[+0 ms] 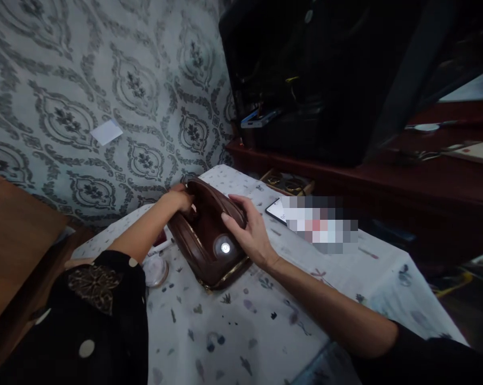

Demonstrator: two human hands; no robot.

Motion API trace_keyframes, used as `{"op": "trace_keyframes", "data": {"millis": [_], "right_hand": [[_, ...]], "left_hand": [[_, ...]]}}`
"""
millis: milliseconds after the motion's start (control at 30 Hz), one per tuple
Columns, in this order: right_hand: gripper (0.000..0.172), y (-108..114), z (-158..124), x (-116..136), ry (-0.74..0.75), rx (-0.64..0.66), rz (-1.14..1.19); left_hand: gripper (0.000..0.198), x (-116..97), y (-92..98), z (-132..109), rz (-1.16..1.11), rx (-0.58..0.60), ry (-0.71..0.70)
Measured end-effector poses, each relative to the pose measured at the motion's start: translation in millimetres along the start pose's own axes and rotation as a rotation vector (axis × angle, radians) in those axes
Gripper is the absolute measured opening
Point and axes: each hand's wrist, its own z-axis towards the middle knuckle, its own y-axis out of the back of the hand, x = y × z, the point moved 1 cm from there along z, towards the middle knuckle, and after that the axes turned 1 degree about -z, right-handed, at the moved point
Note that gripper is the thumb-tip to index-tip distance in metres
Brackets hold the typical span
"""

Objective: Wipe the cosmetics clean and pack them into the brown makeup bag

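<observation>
A dark brown handbag (209, 267) with gold zippers lies tilted on the patterned tablecloth, its mouth open. My left hand (180, 199) reaches in over its far left edge. Those fingers are mostly hidden inside the bag, with a small pale spot beside them. My right hand (249, 232) grips the right side of the opening, thumb on the inner face and fingers along the outside. A bright round spot shines on the bag's dark inner side, near the right thumb. Left of the bag sit a small round clear container (156, 269) and a dark red item (160, 239), partly covered by my left arm.
A phone (277, 210), partly blurred out, lies right of the bag on the tablecloth (225, 342). Behind it is a small tray (287, 183) with eyeglasses. A large black screen (297, 80) stands at the back right. A brown wooden surface (17, 251) is at far left.
</observation>
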Motion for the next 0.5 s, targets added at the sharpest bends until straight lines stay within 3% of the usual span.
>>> {"op": "trace_keyframes", "data": {"millis": [133,267,500], "right_hand": [[0.040,1,1,2,-0.008,0.011,0.010],[0.038,1,1,2,-0.001,-0.001,-0.001],[0.035,2,1,4,0.005,0.023,-0.008]], "left_hand": [[0.056,3,-15.4,9,-0.005,0.072,-0.008],[0.045,4,-16.8,10,-0.044,0.049,-0.027],[0.042,8,-21.2,13,-0.112,-0.007,-0.041]]}}
